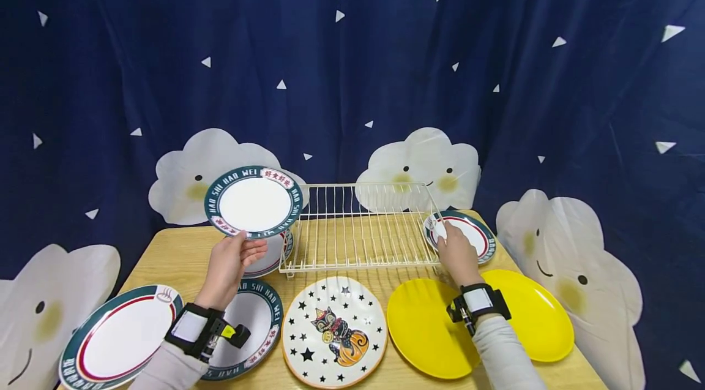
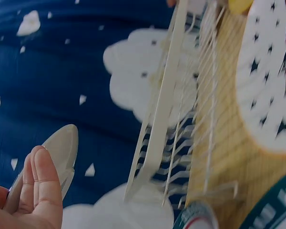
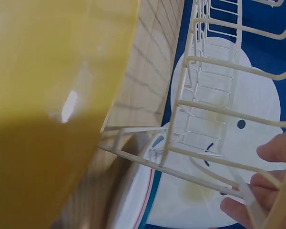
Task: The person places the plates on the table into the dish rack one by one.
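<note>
Two bare hands, no gloves, no rings seen. Left hand [image 1: 228,267], right hand [image 1: 457,258]. Light grey long sleeves [image 1: 503,353] on both forearms, cuffs ending short of wrists. Black strap band on each wrist, white rectangular panel on top. Left wrist unit [image 1: 201,329] carries black block with yellow-green tab; right wrist unit [image 1: 478,304] has small black side mount.

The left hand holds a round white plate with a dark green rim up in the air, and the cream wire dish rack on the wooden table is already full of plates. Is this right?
Not quite. The cream wire dish rack holds no plates; the head view shows its slots bare. The rest holds: the left hand holds the round white plate with a dark green rim in the air above the wooden table.
</note>
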A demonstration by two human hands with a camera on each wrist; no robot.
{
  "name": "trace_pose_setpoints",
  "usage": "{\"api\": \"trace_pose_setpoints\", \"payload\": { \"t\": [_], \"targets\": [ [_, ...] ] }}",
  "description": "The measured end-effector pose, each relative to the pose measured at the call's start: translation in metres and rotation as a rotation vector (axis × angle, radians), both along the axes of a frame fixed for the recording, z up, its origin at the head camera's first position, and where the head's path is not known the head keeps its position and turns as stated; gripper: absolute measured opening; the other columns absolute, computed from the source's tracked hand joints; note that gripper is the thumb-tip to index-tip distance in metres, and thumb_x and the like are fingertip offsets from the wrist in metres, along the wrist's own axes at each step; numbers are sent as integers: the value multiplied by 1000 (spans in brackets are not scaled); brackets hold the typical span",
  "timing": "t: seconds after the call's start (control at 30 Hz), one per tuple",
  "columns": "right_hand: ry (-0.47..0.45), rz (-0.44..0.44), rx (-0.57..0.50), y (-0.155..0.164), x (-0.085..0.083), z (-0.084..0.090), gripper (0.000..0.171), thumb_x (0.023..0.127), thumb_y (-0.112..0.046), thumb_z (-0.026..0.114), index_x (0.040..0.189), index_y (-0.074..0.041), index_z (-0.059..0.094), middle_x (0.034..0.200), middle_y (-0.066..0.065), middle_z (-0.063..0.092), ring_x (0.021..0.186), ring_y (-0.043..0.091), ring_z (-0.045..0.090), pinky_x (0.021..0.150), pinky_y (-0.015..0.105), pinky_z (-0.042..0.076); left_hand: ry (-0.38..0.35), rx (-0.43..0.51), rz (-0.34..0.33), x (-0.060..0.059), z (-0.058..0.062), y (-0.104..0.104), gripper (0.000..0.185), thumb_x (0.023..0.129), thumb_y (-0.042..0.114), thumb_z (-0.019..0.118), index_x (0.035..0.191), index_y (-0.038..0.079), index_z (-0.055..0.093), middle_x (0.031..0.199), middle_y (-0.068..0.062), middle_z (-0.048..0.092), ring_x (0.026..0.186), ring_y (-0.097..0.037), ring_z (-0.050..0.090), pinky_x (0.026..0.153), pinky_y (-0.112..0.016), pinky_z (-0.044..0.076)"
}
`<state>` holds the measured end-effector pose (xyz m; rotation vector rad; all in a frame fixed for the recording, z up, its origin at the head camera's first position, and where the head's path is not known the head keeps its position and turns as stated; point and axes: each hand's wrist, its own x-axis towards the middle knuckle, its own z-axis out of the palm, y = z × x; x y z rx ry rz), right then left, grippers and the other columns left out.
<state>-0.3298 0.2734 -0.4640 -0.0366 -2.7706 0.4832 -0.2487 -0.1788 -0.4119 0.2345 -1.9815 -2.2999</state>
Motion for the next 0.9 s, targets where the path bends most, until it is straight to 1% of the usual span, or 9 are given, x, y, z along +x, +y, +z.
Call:
{"api": "trace_pose_setpoints", "payload": {
  "t": [0.1, 0.23, 0.33, 0.4, 0.5, 0.63, 0.73, 0.83, 0.9],
  "targets": [
    [94, -3, 39, -5, 3, 2, 46, 89, -21, 50, 129, 2, 43, 118, 23, 54, 100, 40, 55, 75, 55, 45, -3, 30, -60, 5, -2, 14, 40, 98, 30, 32, 112, -6, 41, 96, -14, 64, 87, -18, 65, 82, -31, 51],
    [203, 41, 45, -19, 7, 4, 45, 87, -20, 54, 126, 2, 46, 117, 24, 55, 102, 39, 55, 81, 53, 45, -18, 74, -107, 13, -6, 34, 38, 98, 27, 34, 108, -8, 43, 95, -21, 64, 86, -25, 65, 78, -32, 53],
    [232, 108, -23, -34, 12, 6, 44, 89, -20, 52, 126, 2, 46, 120, 24, 54, 109, 38, 52, 89, 51, 42, -28, 83, -127, 19, -10, 49, 35, 97, 26, 37, 105, -8, 45, 89, -18, 66, 82, -27, 66, 74, -32, 53],
    [225, 167, -120, -46, 16, 10, 43, 90, -21, 50, 127, 1, 46, 122, 23, 53, 112, 37, 51, 92, 49, 41, -28, 84, -147, 23, -13, 60, 34, 96, 25, 39, 104, -7, 47, 86, -16, 67, 80, -26, 66, 73, -32, 54],
    [202, 256, -300, -65, 24, 16, 40, 92, -23, 48, 125, -1, 48, 119, 19, 56, 107, 32, 55, 87, 44, 46, -34, 85, -184, 29, -19, 73, 34, 95, 26, 41, 103, -7, 46, 85, -15, 68, 76, -23, 66, 71, -32, 54],
    [131, 302, -483, -85, 35, 24, 37, 92, -31, 49, 118, -7, 57, 104, 12, 65, 91, 23, 62, 73, 36, 51, -40, 87, -256, 38, -27, 87, 36, 96, 27, 39, 106, -7, 43, 86, -13, 67, 77, -21, 66, 72, -32, 54],
    [13, 301, -572, -96, 40, 26, 37, 90, -40, 48, 99, -8, 65, 92, 7, 67, 84, 18, 58, 69, 30, 45, -45, 98, -315, 43, -31, 94, 38, 96, 28, 38, 108, -8, 42, 87, -12, 67, 79, -20, 66, 73, -31, 53],
    [-127, 312, -679, -103, 43, 25, 41, 89, -45, 48, 79, -8, 63, 81, 8, 63, 77, 18, 52, 66, 27, 38, -65, 122, -361, 46, -34, 98, 39, 96, 29, 39, 110, -8, 42, 88, -11, 67, 80, -19, 66, 75, -32, 53],
    [-199, 315, -748, -105, 45, 23, 44, 87, -47, 51, 72, -7, 60, 75, 10, 60, 71, 18, 48, 62, 26, 36, -79, 142, -381, 47, -35, 100, 40, 95, 29, 39, 111, -7, 43, 90, -12, 67, 79, -17, 66, 75, -32, 53]
  ]
}}
